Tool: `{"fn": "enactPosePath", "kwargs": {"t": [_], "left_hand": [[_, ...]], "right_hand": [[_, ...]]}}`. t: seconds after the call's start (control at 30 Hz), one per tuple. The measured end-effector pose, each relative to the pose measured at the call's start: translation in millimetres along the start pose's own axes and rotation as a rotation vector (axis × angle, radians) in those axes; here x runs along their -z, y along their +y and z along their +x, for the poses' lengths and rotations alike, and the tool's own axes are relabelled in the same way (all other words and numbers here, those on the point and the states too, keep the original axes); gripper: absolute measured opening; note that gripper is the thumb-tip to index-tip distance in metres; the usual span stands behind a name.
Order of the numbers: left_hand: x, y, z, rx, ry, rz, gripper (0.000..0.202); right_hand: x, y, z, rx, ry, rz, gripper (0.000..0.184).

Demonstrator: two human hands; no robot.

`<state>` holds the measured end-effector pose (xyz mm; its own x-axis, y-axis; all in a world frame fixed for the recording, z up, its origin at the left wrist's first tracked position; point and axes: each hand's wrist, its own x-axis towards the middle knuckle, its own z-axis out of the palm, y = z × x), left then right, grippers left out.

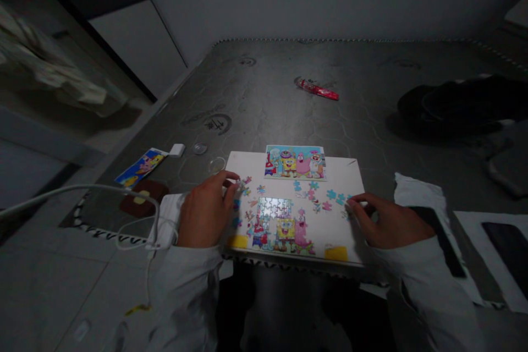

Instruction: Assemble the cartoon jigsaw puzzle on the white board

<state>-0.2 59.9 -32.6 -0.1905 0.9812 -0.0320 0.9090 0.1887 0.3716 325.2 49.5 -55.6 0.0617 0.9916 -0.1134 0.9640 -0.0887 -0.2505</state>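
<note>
A partly joined jigsaw puzzle [284, 225] of cartoon characters lies near the front edge of a white board [247, 162]. Left of it, my left hand [208, 209] is closed in a pinch, with a small pale puzzle piece [241, 183] at its fingertips. On the board's right side, my right hand [388, 221] pinches at a small puzzle piece [348, 202], mostly hidden by the fingers. Loose blue puzzle pieces [331, 194] and pink ones lie between the hands. Behind the puzzle rests a picture card [295, 163] showing the same characters.
Two yellow patches [336, 253] mark the board's front corners. To the left are a second picture card [142, 166], a white block [177, 150], clear round lids [200, 148] and a cable [103, 187]. A red-handled tool [317, 89] lies behind; phones [509, 250] sit right.
</note>
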Motion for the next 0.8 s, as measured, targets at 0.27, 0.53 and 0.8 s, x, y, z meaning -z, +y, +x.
{"fn": "enactPosePath", "kwargs": {"t": [0.27,0.53,0.8], "left_hand": [[1.4,2.3,-0.5,0.030,0.000,-0.004,0.018],[2.8,4.0,-1.1,0.038,-0.001,0.020,0.020],[2.8,1.1,-1.5,0.025,0.007,0.001,0.020]], "right_hand": [[-0.9,1.7,1.9,0.013,-0.008,0.009,0.034],[-0.3,2.4,1.1,0.005,-0.016,0.007,0.037],[2.2,-3.1,0.2,0.001,0.005,0.012,0.031]]}}
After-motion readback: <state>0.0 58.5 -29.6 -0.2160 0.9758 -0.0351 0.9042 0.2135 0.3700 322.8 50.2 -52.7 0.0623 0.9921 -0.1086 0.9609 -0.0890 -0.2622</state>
